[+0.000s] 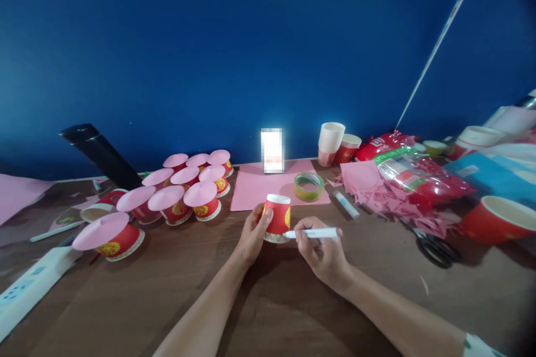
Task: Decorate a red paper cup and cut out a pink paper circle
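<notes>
A red paper cup (280, 217) with a gold print stands upside down on the table, a zigzag pattern on the white band round its base. Wrapped around its left side is my left hand (252, 231), thumb on the red wall. My right hand (320, 251) grips a white marker pen (320, 232) whose tip points left at the cup's lower right edge; whether it touches cannot be made out. Behind the cup lies a pink paper sheet (253, 189) with a roll of tape (309, 186) on it. To the right rests a glue stick (346, 204).
At left stand several upturned cups topped with pink paper cones (201, 194), near a black cylinder (103, 153) and a power strip (36, 290). At right are pink paper scraps (383, 201), scissors (435, 248), stacked white cups (330, 142), red plastic packaging (422, 175) and a tipped red cup (486, 223).
</notes>
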{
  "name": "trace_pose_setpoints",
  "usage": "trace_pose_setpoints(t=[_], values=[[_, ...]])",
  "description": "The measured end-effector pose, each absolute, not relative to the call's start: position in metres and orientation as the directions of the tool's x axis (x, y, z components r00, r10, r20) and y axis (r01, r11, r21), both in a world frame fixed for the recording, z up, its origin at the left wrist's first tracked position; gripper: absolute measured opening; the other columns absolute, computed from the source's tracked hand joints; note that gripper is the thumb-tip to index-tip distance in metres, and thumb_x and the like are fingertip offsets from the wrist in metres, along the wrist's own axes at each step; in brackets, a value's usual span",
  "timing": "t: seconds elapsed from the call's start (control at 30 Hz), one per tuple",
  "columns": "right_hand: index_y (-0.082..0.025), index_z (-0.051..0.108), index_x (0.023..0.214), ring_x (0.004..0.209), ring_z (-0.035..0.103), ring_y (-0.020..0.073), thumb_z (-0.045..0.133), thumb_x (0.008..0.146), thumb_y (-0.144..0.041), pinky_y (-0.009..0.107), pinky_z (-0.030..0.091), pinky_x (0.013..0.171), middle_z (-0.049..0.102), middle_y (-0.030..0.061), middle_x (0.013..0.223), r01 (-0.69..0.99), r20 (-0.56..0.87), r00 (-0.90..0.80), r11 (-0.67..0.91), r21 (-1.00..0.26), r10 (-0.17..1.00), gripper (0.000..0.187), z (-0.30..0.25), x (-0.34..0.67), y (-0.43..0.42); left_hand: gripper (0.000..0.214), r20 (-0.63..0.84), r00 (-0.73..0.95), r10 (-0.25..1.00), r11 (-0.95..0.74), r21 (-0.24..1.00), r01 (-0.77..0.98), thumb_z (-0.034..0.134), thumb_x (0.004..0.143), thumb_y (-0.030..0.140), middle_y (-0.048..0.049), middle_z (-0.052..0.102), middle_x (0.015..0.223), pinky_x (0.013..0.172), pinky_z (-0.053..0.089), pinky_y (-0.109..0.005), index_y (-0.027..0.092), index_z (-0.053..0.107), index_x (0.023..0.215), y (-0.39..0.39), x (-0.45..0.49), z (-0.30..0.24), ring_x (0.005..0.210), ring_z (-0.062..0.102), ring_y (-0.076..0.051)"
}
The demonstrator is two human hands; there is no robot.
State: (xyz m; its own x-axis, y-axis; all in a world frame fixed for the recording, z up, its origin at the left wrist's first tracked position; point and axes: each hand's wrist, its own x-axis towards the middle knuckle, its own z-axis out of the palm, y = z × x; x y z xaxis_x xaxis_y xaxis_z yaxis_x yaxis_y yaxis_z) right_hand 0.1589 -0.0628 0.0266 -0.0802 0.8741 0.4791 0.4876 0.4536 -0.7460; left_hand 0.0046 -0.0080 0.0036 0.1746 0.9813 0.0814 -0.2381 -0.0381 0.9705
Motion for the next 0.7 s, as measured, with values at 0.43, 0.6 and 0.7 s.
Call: trace_pose_setpoints(t=[0.43,0.6,0.7], values=[[-0.017,0.052,0.073,0.048,0.05,0.0096,0.045,0.082,-0.023,0.019,0.036,0.045,0.055,-0.0005,0.059,0.506,0.481,-0.114,0.468,-0.725,0.869,0.013,0.0291,0.1591,-0.0623,0.029,0.095,0.156,0.983,-0.053,0.965,-0.255,0.052,0.078,0.041,-0.0026,0.059,0.076,0.063,0.041,-0.023,0.015,0.058,0.091,-0.0072,0.0049,0.001,0.067,0.053,-0.013],[-0.017,0.052,0.073,0.044,0.045,0.0078,0.045,0.082,-0.023,0.019,0.035,0.045,0.053,-0.0019,0.057,0.496,0.452,-0.132,0.454,-0.74,0.882,0.013,0.0281,0.1591,-0.062,0.029,0.088,0.159,0.983,-0.043,0.962,-0.27,0.053,0.078,0.042,-0.0021,0.059,0.076,0.063,0.041,-0.023,0.016,0.059,0.09,-0.0073,0.0053,0.0012,0.066,0.053,-0.013],[-0.017,0.052,0.075,0.043,0.045,0.0073,0.045,0.083,-0.024,0.018,0.036,0.046,0.053,-0.0022,0.058,0.494,0.454,-0.14,0.459,-0.738,0.88,0.013,0.028,0.1587,-0.0628,0.03,0.085,0.158,0.984,-0.039,0.961,-0.273,0.052,0.079,0.042,-0.0026,0.059,0.076,0.062,0.04,-0.023,0.015,0.058,0.091,-0.0068,0.0048,0.0003,0.065,0.052,-0.012]])
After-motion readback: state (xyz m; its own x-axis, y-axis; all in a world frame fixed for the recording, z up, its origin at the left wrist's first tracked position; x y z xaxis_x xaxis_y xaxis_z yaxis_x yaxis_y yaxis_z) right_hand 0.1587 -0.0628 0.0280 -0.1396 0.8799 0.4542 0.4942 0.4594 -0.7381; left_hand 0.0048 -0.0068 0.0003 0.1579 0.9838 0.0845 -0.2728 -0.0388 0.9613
